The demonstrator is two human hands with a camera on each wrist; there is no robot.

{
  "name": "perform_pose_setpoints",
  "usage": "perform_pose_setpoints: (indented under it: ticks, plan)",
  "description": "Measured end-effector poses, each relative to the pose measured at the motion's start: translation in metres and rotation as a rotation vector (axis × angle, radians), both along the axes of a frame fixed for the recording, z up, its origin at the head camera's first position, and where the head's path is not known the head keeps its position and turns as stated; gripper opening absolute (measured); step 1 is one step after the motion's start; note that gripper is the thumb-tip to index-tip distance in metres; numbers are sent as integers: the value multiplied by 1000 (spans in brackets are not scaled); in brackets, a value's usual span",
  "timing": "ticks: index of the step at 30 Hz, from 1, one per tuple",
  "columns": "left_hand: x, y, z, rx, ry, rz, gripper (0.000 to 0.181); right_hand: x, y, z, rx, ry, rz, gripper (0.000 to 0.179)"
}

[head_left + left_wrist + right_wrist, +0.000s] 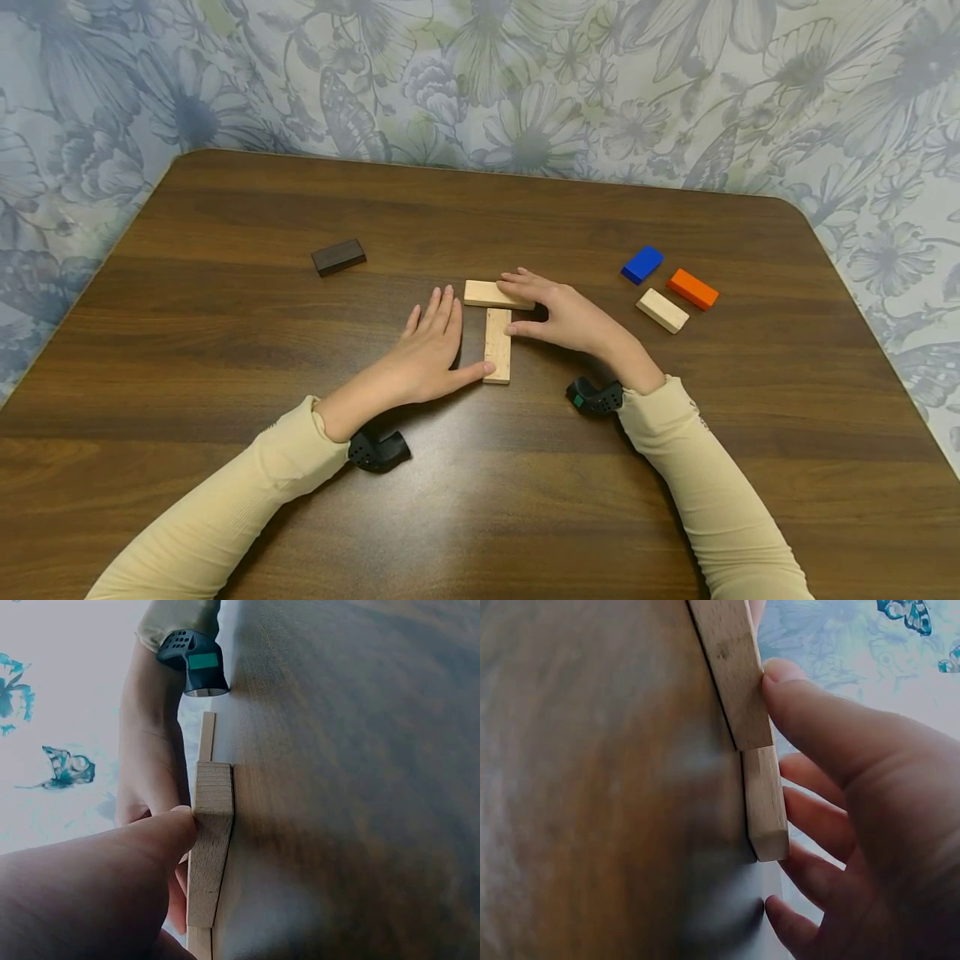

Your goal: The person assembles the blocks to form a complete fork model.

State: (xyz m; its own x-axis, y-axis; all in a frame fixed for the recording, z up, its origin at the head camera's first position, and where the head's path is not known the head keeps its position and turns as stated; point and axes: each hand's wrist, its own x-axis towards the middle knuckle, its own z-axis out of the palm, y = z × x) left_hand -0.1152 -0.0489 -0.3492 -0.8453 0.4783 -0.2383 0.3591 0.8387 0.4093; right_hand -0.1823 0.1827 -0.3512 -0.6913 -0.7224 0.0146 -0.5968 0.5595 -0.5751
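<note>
Two pale wooden blocks lie flat on the table in a T in the head view. The crosswise block (480, 293) is at the far side, and the lengthwise block (497, 348) meets its near edge. My left hand (427, 358) lies left of them, fingers straight, its thumb on the near end of the lengthwise block. Across the right part of the crosswise block rest the fingers of my right hand (566, 317), while its thumb touches the lengthwise block's right edge. The right wrist view shows that thumb against the lengthwise block (735, 682) and the fingers behind the crosswise block (765, 802).
On the right of the table (225, 350) lie a blue block (642, 264), an orange block (693, 289) and another pale wooden block (663, 311). A dark brown block (339, 257) lies at the left. Flowered wallpaper (480, 92) covers the wall behind the table.
</note>
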Motion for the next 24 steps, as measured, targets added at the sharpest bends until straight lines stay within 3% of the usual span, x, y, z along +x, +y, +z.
perform_pose_setpoints:
  ticks: [19, 24]
  plan:
    - [1, 0, 0, 2, 9, 7, 100, 1, -1, 0, -25, 1, 11, 57]
    - [0, 0, 0, 22, 41, -8, 99, 2, -2, 1, -18, -2, 9, 57]
